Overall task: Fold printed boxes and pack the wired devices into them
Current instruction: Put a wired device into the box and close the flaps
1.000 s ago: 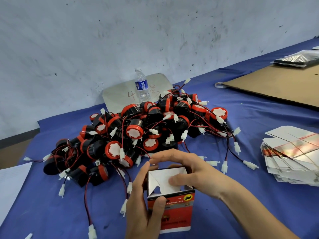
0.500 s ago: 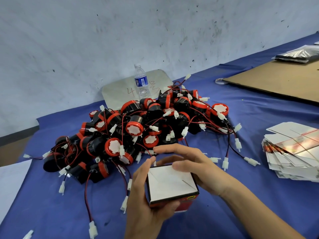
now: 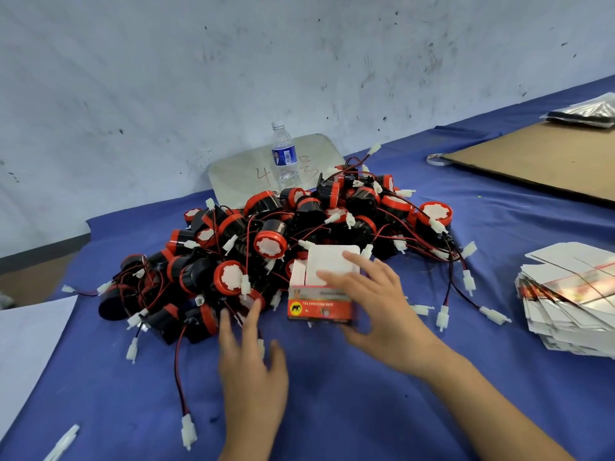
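A red printed box (image 3: 319, 307) stands on the blue cloth, its white flaps (image 3: 329, 261) raised at the top. My right hand (image 3: 382, 311) holds it, fingers laid across the white flap and thumb at the box's lower front. Left of the box, my left hand (image 3: 253, 371) is open and blurred, with its fingers spread and the tips close to the nearest devices. Behind both hands lies the pile of black and red wired devices (image 3: 266, 241), red and black leads and white plugs trailing out of it.
A stack of flat printed boxes (image 3: 572, 294) lies at the right. A water bottle (image 3: 284, 158) stands before a grey board (image 3: 239, 174) at the wall. Brown cardboard (image 3: 539, 161) is at the back right, a white sheet (image 3: 26, 344) at the left edge.
The box has been turned over and set down on the cloth with its open flaps up. My left hand let go of it and moved left toward the devices.
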`<state>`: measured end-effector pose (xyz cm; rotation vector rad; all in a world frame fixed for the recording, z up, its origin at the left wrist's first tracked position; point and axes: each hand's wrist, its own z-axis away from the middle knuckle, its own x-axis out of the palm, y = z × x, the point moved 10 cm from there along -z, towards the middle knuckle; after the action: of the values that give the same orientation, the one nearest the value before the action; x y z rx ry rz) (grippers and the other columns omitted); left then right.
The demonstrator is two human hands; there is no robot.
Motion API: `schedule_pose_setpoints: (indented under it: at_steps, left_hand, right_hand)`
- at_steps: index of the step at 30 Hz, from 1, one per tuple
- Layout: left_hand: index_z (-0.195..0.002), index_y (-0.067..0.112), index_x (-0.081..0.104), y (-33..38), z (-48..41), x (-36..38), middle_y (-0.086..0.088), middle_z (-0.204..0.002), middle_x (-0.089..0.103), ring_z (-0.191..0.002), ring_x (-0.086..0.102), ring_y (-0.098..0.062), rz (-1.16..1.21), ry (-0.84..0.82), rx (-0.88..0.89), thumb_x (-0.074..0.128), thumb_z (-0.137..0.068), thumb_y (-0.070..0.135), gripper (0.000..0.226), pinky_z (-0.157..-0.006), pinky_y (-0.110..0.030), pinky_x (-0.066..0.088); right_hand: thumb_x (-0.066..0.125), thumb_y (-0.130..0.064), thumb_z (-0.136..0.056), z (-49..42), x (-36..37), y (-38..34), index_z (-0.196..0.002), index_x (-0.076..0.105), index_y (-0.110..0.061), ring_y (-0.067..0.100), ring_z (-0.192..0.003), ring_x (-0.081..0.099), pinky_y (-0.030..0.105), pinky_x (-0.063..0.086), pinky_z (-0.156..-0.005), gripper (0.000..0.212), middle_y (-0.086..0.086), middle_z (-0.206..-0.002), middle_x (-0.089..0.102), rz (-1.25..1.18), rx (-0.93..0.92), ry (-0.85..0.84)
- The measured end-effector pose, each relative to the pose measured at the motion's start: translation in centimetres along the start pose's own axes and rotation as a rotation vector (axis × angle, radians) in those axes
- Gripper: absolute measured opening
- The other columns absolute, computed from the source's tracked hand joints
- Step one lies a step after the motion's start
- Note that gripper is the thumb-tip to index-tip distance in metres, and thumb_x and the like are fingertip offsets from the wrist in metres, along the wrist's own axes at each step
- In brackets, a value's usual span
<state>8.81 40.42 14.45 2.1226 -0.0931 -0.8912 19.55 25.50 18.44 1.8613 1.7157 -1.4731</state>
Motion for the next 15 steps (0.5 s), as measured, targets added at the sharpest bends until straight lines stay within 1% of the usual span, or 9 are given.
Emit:
schedule_pose_setpoints:
  at_steps: [1, 2, 3, 5, 7, 9, 12, 14, 15]
  left_hand:
    - [-0.144, 0.036, 0.036, -1.7, -0.1, 0.3, -0.004, -0.162, 0.008, -0.134, 0.041, -0.026, -0.02, -0.036, -0.124, 0.058, -0.091, 0.007, 0.064, -0.091, -0.029, 0.041]
    - [-0.143, 0.03, 0.042, -2.9, -0.3, 0.6, -0.007, -0.161, 0.014, -0.131, 0.043, -0.03, -0.066, -0.071, -0.187, 0.057, -0.093, 0.01, 0.056, -0.091, -0.03, 0.042]
    - [-0.14, 0.021, 0.049, -3.5, -0.5, 0.8, -0.012, -0.156, 0.027, -0.128, 0.046, -0.033, -0.124, -0.094, -0.186, 0.057, -0.093, 0.01, 0.049, -0.095, -0.035, 0.043]
    - [-0.124, 0.009, 0.064, -3.8, -0.9, 0.8, -0.014, -0.132, 0.058, -0.116, 0.054, -0.034, -0.19, -0.098, -0.124, 0.06, -0.091, 0.006, 0.034, -0.093, -0.039, 0.044]
    - [-0.113, 0.007, 0.071, -3.7, -1.0, 0.2, -0.009, -0.114, 0.066, -0.104, 0.059, -0.029, -0.14, -0.051, -0.121, 0.063, -0.089, 0.004, 0.025, -0.085, -0.031, 0.043]
    - [-0.108, 0.01, 0.072, -3.6, -1.0, -0.8, -0.003, -0.107, 0.066, -0.1, 0.06, -0.021, -0.018, 0.031, -0.151, 0.063, -0.09, 0.006, 0.02, -0.082, -0.026, 0.04]
    - [-0.102, 0.029, 0.069, -1.9, -0.6, -2.1, 0.016, -0.108, 0.061, -0.105, 0.057, -0.004, 0.225, 0.153, -0.125, 0.06, -0.093, 0.009, 0.024, -0.087, -0.02, 0.04]
    - [-0.106, 0.038, 0.065, 0.3, 0.0, -3.0, 0.025, -0.115, 0.058, -0.111, 0.052, 0.009, 0.312, 0.206, -0.022, 0.058, -0.095, 0.008, 0.032, -0.088, -0.009, 0.041]
    - [-0.111, 0.037, 0.063, 1.7, 0.2, -3.5, 0.026, -0.118, 0.058, -0.114, 0.05, 0.011, 0.307, 0.241, 0.08, 0.058, -0.095, 0.011, 0.031, -0.089, -0.005, 0.04]
  right_hand:
    - [0.075, -0.039, -0.078, 0.1, 1.4, 0.3, -0.139, 0.044, -0.035, -0.011, -0.139, -0.005, 0.044, -0.001, -0.119, 0.068, -0.023, -0.129, 0.049, 0.07, 0.004, -0.102]
    - [0.072, -0.053, -0.076, 0.2, 2.4, 0.5, -0.137, 0.046, -0.035, -0.011, -0.139, -0.007, 0.043, -0.008, -0.118, 0.068, -0.021, -0.128, 0.05, 0.089, 0.004, -0.171]
    - [0.069, -0.064, -0.073, 0.3, 2.8, 0.3, -0.132, 0.051, -0.034, -0.009, -0.141, -0.003, 0.043, -0.01, -0.118, 0.069, -0.022, -0.125, 0.05, 0.047, -0.01, -0.179]
    - [0.064, -0.071, -0.069, 0.3, 1.9, -0.4, -0.112, 0.064, -0.031, -0.005, -0.142, 0.014, 0.047, -0.003, -0.119, 0.059, -0.023, -0.118, 0.053, -0.096, -0.029, -0.078]
    - [0.059, -0.07, -0.073, 0.3, 1.1, -0.7, -0.096, 0.068, -0.026, -0.001, -0.14, 0.023, 0.049, 0.005, -0.119, 0.05, -0.019, -0.116, 0.056, -0.14, -0.042, 0.015]
    - [0.061, -0.064, -0.077, 0.4, 0.7, -0.8, -0.092, 0.07, -0.024, 0.0, -0.139, 0.026, 0.05, 0.011, -0.118, 0.043, -0.016, -0.116, 0.058, -0.165, -0.041, 0.058]
    - [0.064, -0.056, -0.081, 0.3, 0.4, -0.9, -0.098, 0.07, -0.024, -0.001, -0.137, 0.029, 0.047, 0.014, -0.118, 0.037, -0.015, -0.114, 0.06, -0.218, -0.028, 0.08]
    - [0.062, -0.054, -0.083, 0.4, 0.2, -1.0, -0.105, 0.068, -0.024, -0.004, -0.136, 0.029, 0.042, 0.01, -0.12, 0.038, -0.014, -0.115, 0.061, -0.241, -0.028, 0.106]
    - [0.062, -0.05, -0.084, 0.4, 0.0, -1.2, -0.111, 0.066, -0.025, -0.005, -0.136, 0.029, 0.04, 0.008, -0.121, 0.037, -0.014, -0.116, 0.061, -0.253, -0.031, 0.118]
